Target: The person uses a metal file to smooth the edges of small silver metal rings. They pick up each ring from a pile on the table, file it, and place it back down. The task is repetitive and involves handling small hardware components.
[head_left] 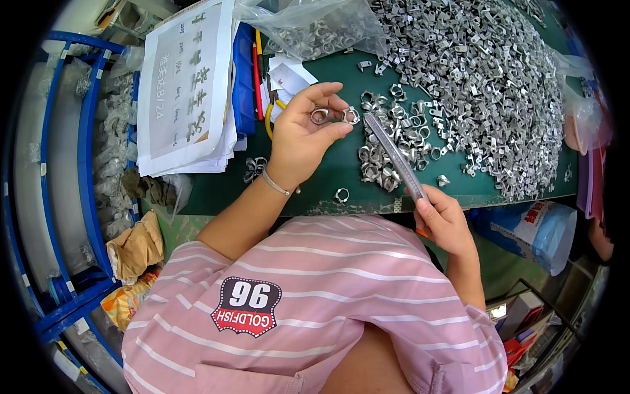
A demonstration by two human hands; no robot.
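Observation:
My left hand [302, 131] is raised over the green table, pinching a small silver metal ring [350, 116] between thumb and fingertip. A second silver ring [319, 116] sits within its curled fingers. In my right hand [446, 220] is a long grey metal stick [397, 157] with fine marks along it, closed in the fingers near its lower end. Its far tip comes close to the pinched ring, apart from it. Under and beside the stick lies a pile of silver rings [384, 172]. One loose ring [341, 195] rests near the table's front edge.
A large heap of small metal parts [485, 85] covers the table's right side. At the left are stacked paper sheets [187, 92], a blue tray [244, 85], a red pen [256, 82] and yellow-handled pliers [278, 108]. A clear bag of rings [321, 29] lies at the back.

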